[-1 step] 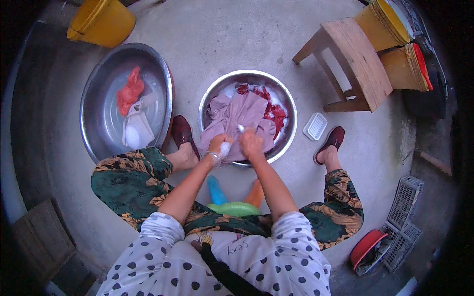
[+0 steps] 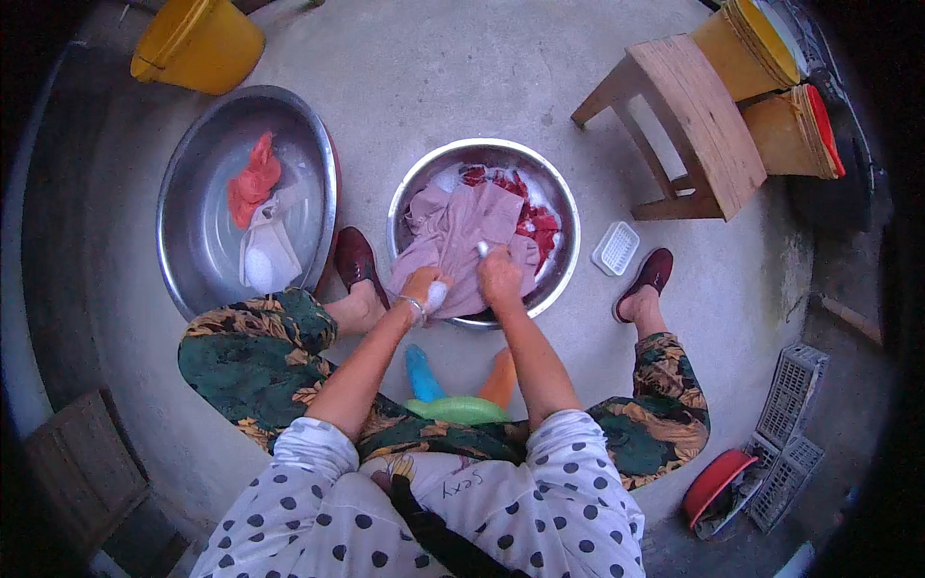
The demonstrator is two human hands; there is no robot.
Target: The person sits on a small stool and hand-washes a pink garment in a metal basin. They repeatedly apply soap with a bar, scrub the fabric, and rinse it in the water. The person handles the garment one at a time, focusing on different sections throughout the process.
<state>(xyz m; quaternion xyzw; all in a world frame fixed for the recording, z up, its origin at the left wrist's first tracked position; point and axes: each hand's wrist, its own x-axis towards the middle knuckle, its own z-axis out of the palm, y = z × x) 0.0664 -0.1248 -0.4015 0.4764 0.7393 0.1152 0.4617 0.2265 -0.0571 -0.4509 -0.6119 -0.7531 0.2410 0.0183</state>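
Note:
In front of me stands a round metal basin (image 2: 568, 222) with a mauve garment (image 2: 472, 214) spread over its near part, and foam is visible. Red cloth (image 2: 540, 229) lies behind and beside the garment, partly covered by it. My left hand (image 2: 422, 287), foam on its back and a bracelet at the wrist, is closed on the garment near the basin's front rim. Just right of it, my right hand (image 2: 498, 277) is closed over the garment. A small white object (image 2: 483, 249) pokes out of that fist; its kind is not clear.
A large oval metal tub (image 2: 183, 226) at left holds a red bag-like piece (image 2: 254, 181) and a white cloth (image 2: 268, 249). At right are a small white slotted dish (image 2: 616, 248), a wooden stool (image 2: 694, 120) and yellow buckets (image 2: 747, 48). Grey crates (image 2: 790, 390) stand lower right.
My right hand, with the white object in it, has shifted slightly to the right. My left hand has barely moved and stays on the garment.

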